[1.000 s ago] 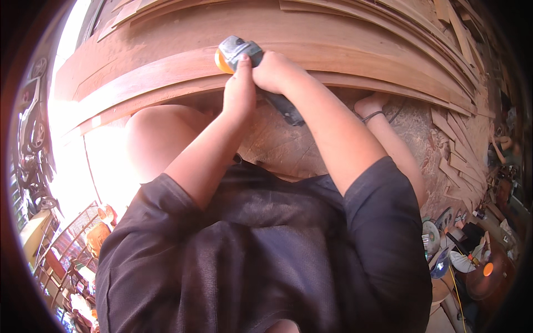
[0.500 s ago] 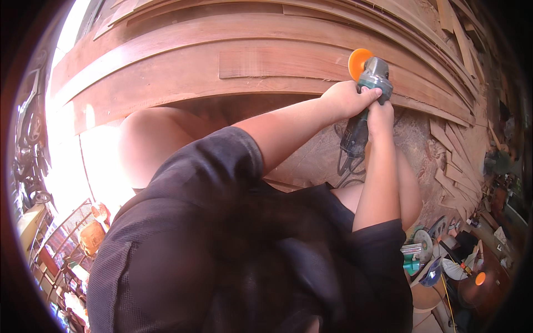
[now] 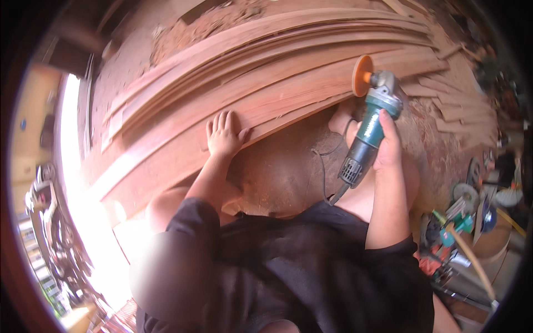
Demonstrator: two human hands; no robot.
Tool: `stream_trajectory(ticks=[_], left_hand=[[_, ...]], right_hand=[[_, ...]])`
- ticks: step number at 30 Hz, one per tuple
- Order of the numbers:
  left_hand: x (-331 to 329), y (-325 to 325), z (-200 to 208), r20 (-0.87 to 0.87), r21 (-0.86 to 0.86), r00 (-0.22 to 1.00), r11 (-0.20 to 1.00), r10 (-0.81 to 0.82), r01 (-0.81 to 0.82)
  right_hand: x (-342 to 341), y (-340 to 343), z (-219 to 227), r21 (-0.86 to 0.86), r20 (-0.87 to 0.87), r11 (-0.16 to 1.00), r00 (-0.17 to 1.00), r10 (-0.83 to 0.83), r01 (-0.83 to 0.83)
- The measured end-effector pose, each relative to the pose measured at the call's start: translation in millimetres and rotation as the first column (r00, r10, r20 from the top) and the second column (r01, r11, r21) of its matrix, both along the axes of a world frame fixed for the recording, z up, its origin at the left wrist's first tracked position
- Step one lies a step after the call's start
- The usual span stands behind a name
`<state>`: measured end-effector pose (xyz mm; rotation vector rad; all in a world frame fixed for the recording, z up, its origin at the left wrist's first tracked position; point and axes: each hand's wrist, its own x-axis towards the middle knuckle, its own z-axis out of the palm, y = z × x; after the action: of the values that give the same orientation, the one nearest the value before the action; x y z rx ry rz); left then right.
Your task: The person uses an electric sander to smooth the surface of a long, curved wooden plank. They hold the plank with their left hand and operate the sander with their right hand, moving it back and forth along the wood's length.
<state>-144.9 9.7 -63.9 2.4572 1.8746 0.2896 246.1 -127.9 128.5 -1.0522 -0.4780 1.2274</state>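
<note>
The right hand (image 3: 387, 141) is wrapped around the body of a teal-and-black angle grinder (image 3: 371, 129) on the right, its orange disc (image 3: 362, 76) at the far end (the cord (image 3: 323, 169) trails from the near one). Farther left, the left hand (image 3: 223, 136) rests on a reddish board (image 3: 294, 102), fingers slightly spread.

You wear a black shirt (image 3: 311, 266) whose loose, short sleeves (image 3: 196, 219) leave your forearms (image 3: 386, 205) bare; your left hand (image 3: 223, 137), right hand (image 3: 390, 143) and foot (image 3: 340, 119) are uncovered too.
</note>
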Motion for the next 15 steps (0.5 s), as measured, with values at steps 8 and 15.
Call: stream_trajectory(ticks=[8, 15], left_hand=[[-5, -11, -10, -0.123, -0.01, 0.99, 0.998, -0.069, 0.068], [-8, -52, -24, -0.244, -0.042, 0.968, 0.997, 0.058, -0.071]], right_hand=[[25, -21, -34, 0.11, -0.03, 0.986, 0.992, -0.125, 0.127], [18, -28, -32, 0.155, -0.095, 0.981, 0.99, -0.1, 0.114]])
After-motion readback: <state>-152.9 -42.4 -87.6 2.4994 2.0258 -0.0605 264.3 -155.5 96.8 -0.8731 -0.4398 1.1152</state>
